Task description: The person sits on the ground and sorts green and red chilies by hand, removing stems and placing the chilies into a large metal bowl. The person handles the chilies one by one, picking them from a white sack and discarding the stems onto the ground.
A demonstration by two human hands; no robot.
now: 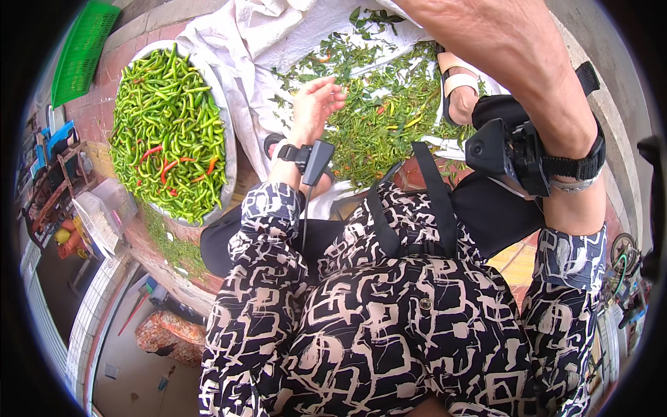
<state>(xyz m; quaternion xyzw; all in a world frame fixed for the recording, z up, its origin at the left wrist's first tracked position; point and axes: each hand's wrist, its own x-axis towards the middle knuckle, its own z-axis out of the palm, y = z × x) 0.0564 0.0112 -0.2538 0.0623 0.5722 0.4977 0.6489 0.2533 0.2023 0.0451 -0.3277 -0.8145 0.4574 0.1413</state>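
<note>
A large round metal basin [230, 156] heaped with green chili peppers [167, 120], some of them red, stands to my left. My left hand [318, 104] hangs above the edge of a spread of chili leaves, stems and loose peppers [380, 125], its fingers apart and slightly curled, with nothing seen in it. This spread lies on a white woven plastic sheet [271, 26] bunched up beside the basin. Above the sheet's far right part, my right forearm reaches up past the top edge of the picture, so my right hand is out of view. A small camera is strapped at each wrist.
A green plastic basket [86, 52] is at the upper left. Below it are a clear plastic box [109, 203] and a rusty metal frame [68, 172] with things on it. My sandalled foot [461, 94] rests at the sheet's right side, near a stone kerb [604, 109].
</note>
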